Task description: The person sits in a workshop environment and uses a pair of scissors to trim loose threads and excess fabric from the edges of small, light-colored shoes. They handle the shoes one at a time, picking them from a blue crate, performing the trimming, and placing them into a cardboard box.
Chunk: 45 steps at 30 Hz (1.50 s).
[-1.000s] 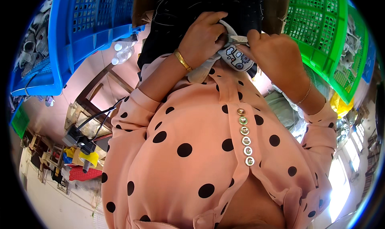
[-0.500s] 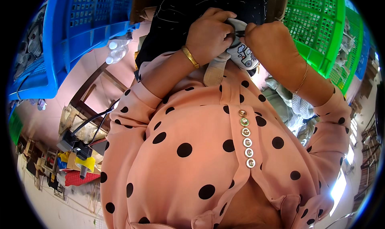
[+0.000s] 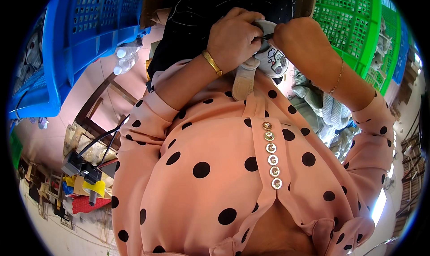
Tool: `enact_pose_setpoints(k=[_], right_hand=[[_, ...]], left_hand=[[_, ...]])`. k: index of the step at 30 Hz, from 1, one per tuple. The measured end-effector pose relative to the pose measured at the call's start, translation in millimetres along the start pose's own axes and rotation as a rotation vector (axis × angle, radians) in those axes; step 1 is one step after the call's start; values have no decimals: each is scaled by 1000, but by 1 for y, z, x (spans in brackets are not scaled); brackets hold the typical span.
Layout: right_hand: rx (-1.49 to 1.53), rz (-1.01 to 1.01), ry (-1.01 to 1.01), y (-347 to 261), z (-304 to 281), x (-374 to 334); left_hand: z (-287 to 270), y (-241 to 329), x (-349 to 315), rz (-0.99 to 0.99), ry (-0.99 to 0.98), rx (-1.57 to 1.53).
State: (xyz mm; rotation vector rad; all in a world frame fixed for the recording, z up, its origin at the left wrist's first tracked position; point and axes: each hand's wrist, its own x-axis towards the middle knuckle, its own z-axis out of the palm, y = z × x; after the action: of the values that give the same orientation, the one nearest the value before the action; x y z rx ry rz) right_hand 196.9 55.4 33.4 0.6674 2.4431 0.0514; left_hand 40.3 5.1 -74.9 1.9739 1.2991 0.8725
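Observation:
My left hand [image 3: 235,37], with a gold bangle at its wrist, is closed around a small grey cloth piece [image 3: 273,62] with a vehicle picture on it. A tan, rounded end [image 3: 243,84], like a small sole, sticks out below the left hand toward my body. My right hand [image 3: 301,38] is a fist at the right side of the same piece, its knuckles upward. Something narrow and dark shows between the two hands, too small to name. What the right fingers grip is hidden from view.
A blue plastic crate [image 3: 96,45] stands at the left, with clear bottles [image 3: 126,61] beside it. Green crates [image 3: 347,23] are at the right. Pale cloth items [image 3: 329,110] lie below my right forearm. Black fabric [image 3: 197,32] with loose threads lies under my hands.
My right hand has shifted slightly up at the grey cloth piece. The tan end hangs a little lower. My left hand keeps its grip.

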Motion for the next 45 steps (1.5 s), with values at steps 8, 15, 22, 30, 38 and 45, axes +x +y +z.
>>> enact_pose_setpoints(k=[8,15,22,30,38,45], right_hand=[[44,-153,113,12,3,2],[112,-117,83,17,2,-2],[842,524,151,19,13,-44],[1539,761,127,-53,82,-75],[1774,594,559,-48,52,-69],[1261,299,626,5,1,-44]], left_hand=[[2,2,2,-22,-31,-8],[-14,5,2,-41,15,-64],[-45,23,-8,-108,85,-122],[-24,33,1,-333,-523,-249],[-66,53,20,-295,-332,-779],[-93,52,29,-65,-83,-523]])
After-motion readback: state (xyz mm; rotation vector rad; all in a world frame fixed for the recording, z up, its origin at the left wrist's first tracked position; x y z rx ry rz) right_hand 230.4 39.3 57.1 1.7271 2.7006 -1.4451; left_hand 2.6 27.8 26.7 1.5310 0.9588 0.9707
